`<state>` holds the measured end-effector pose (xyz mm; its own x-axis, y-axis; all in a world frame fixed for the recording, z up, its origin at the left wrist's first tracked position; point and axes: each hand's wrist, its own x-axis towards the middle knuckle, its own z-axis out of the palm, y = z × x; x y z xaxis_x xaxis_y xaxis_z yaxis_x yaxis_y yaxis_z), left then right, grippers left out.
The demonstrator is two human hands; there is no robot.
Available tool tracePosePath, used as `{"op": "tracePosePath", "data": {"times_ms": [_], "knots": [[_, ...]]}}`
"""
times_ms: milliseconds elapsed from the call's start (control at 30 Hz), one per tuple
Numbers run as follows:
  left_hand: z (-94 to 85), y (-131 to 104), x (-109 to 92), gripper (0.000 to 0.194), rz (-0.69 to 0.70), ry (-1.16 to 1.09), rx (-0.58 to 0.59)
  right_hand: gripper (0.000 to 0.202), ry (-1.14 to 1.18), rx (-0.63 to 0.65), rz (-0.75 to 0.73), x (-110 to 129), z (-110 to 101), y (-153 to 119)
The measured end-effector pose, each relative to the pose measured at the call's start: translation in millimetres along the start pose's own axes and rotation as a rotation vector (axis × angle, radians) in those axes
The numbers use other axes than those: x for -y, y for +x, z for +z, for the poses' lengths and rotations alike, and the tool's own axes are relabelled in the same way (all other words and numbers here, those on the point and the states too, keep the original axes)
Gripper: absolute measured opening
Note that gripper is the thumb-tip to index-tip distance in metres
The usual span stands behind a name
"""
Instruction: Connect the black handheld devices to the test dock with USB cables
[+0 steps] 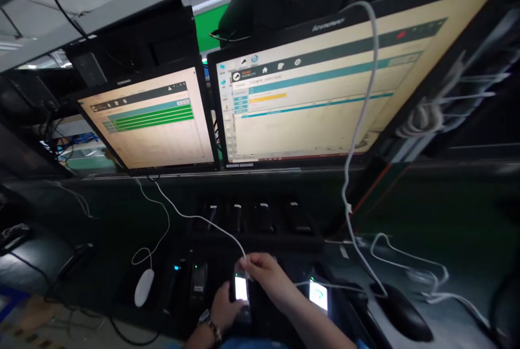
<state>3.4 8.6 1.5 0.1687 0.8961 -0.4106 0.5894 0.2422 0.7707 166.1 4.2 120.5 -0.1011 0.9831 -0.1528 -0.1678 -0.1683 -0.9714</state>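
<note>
My left hand (225,305), with a watch on its wrist, grips a small dark handheld device (241,287) by its left side. The device's screen is lit white, and a green light glows at its top. At that top end, my right hand (260,269) pinches the end of a white cable (215,226) between thumb and fingers. Whether the plug sits in the device cannot be made out. To the right lies a second device (318,296) with a lit screen. A darker device (199,282) with a green light lies to the left.
Two monitors, left (158,127) and right (300,99), stand behind the bench. Several dark devices lie in a black tray (252,240). A white mouse (144,288) is at left, a black mouse (402,312) at right. A thick white cable (352,159) hangs before the right monitor.
</note>
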Motion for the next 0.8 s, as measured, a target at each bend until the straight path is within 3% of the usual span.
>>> {"op": "tracePosePath", "data": {"times_ms": [67,133,200,333,467,633,800], "knots": [[0.6,4.3,2.3,0.041,0.027,0.105,-0.028,0.049,0.088,0.033,0.035,-8.6,3.3,-5.8],[-9.6,5.9,7.6,0.039,0.021,0.164,-0.073,0.048,0.175,0.042,0.069,-14.1,0.8,-11.7],[-32.3,7.5,15.7,0.040,0.023,0.226,-0.167,0.045,0.270,0.042,0.097,-14.0,-4.9,-18.1],[-95.1,21.9,42.1,0.050,-0.052,0.273,-0.403,0.041,0.486,0.028,0.130,-1.0,-14.5,-29.2],[-134.9,46.8,72.9,0.065,-0.252,0.243,-0.381,0.039,0.572,0.082,0.123,8.4,-13.7,-30.4],[-140.7,65.7,93.8,0.048,-0.300,0.210,-0.244,0.038,0.574,0.077,0.115,4.2,-6.9,-24.9],[-138.6,63.4,96.4,0.027,-0.270,0.358,-0.193,0.037,0.613,0.054,0.114,2.4,-7.2,-29.7]]}}
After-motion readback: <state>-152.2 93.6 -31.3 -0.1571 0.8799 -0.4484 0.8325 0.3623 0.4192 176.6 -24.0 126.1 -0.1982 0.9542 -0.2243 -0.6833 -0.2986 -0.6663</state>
